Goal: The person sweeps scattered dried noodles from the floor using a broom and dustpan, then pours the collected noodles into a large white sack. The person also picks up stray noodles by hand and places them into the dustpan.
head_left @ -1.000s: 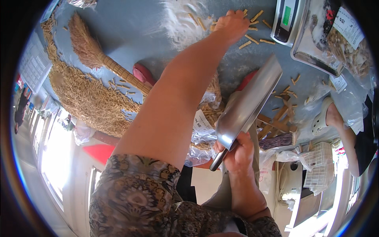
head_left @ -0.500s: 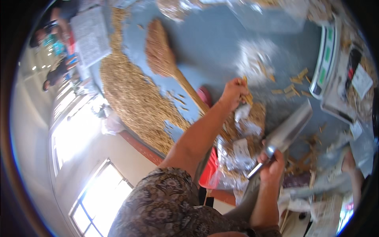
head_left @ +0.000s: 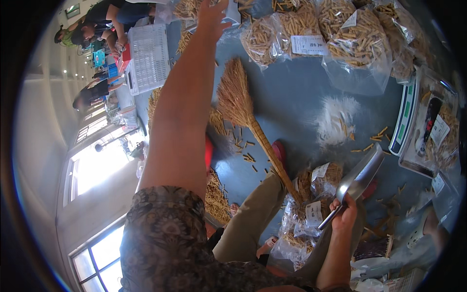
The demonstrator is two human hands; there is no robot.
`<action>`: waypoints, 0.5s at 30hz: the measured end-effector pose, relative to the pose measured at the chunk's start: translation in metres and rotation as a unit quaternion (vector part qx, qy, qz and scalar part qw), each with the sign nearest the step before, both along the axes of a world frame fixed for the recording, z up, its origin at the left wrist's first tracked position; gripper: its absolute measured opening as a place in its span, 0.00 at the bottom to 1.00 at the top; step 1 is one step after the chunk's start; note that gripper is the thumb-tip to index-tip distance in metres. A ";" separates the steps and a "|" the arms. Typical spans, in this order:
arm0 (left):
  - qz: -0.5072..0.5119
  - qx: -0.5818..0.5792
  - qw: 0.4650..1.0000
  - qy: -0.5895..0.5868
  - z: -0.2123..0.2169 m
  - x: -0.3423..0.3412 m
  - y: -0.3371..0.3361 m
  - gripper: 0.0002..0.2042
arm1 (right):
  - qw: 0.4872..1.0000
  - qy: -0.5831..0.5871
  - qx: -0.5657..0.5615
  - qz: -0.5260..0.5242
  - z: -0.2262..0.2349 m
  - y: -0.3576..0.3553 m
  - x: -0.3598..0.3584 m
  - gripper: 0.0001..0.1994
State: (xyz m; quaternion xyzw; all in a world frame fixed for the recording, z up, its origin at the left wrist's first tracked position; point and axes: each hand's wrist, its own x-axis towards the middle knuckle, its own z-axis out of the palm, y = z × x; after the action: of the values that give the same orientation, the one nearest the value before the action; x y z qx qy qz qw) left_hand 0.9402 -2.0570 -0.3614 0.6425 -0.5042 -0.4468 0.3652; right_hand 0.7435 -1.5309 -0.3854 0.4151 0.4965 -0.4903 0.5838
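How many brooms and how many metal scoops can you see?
1 broom, lying on the blue floor beside the outstretched left arm. 1 scoop, held by the right hand over small bags. More could hide under the bags.

You have bare floor right of the broom [head_left: 243, 112]; packed bags [head_left: 335, 34] block beyond it, a scale [head_left: 406, 117] farther right, scattered sticks [head_left: 243, 146] just left.

The left arm was stretched far forward, bare below a patterned short sleeve, and its left hand [head_left: 212, 18] was spread open at the far end. The right hand [head_left: 346, 214] was kept near, lower right, fingers curled shut, forearm raised upright.
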 end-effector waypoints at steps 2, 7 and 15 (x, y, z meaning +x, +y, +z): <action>-0.035 -0.005 0.998 -0.045 -0.024 -0.009 0.035 0.21 | 1.000 -0.017 0.007 -0.019 -0.001 0.002 0.002 0.07; -0.178 0.226 0.951 -0.111 -0.119 -0.011 0.224 0.14 | 0.996 -0.056 0.049 -0.051 -0.016 0.026 0.007 0.11; -0.277 0.184 0.910 -0.247 -0.246 -0.053 0.397 0.14 | 0.994 -0.067 0.076 -0.047 -0.013 0.040 0.013 0.08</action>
State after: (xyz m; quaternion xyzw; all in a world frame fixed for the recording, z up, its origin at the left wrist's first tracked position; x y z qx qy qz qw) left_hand 0.8874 -1.6596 -0.6073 0.6225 -0.6448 -0.4422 -0.0346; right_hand 0.7570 -1.4912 -0.3982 0.5129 0.4721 -0.4492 0.5589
